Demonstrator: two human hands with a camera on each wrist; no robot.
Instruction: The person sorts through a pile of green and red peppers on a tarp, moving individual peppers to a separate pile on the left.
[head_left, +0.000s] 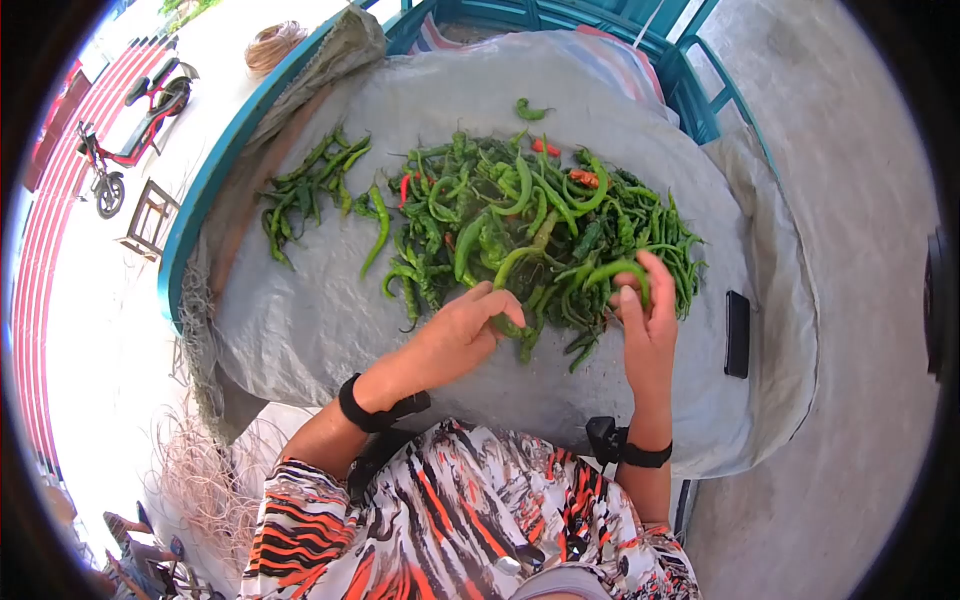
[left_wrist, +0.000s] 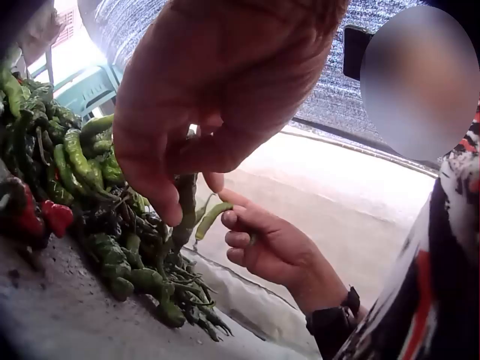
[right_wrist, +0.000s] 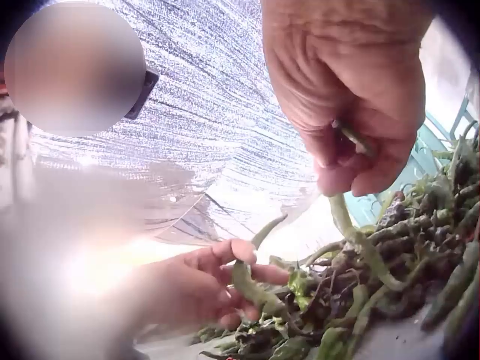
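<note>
A heap of green chili peppers (head_left: 480, 200), with a few red ones in it, lies on a grey sheet (head_left: 300, 330). At its near edge, the left hand (head_left: 465, 330) holds a green pepper; in the right wrist view this curved pepper (right_wrist: 251, 289) shows between thumb and fingers. The right hand (head_left: 650, 320) pinches another curved green pepper (head_left: 615, 270) at the heap's right side, and in the left wrist view that pepper (left_wrist: 212, 217) points out from the fingertips. Part of each held pepper is hidden behind fingers.
A smaller group of peppers (head_left: 315, 180) lies left of the heap, with a single pepper (head_left: 378, 232) between them. A black phone (head_left: 737, 334) lies on the sheet at the right. Teal rails (head_left: 240, 120) border the sheet. A red scooter (head_left: 135, 140) stands beyond, at the left.
</note>
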